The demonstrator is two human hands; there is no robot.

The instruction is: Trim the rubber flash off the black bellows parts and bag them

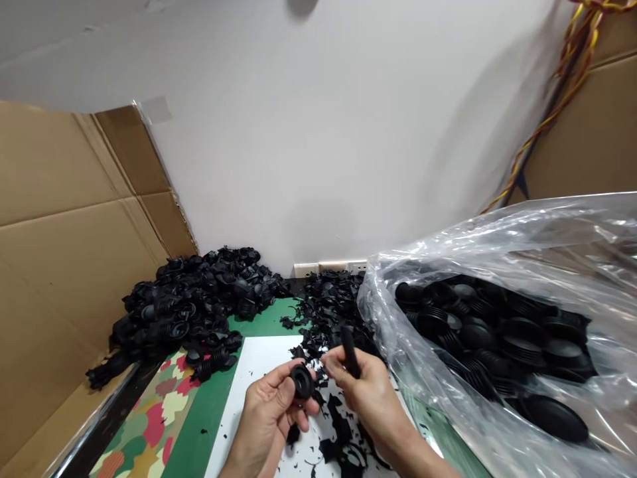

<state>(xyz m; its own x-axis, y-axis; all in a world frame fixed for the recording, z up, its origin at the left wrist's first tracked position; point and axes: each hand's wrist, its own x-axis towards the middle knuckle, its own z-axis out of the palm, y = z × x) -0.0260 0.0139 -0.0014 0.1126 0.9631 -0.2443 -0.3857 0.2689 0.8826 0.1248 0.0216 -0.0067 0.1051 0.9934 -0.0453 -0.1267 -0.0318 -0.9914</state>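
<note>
My left hand [271, 408] is closed around a small round black rubber part [302, 381], pinched between thumb and fingers. My right hand [369, 395] grips a slim black tool [349, 350] that stands upright out of the fist, just right of the rubber part. Both hands hover over a white sheet [259, 372] strewn with black rubber scraps [338, 425].
A heap of black rubber parts [189, 312] lies at the left on the green mat [269, 322]. A scrap pile [331, 302] sits behind the hands. A clear plastic bag [522, 265] with several black parts fills the right. Cardboard [64, 252] walls the left; a camouflage-pattern cloth [149, 425] lies front left.
</note>
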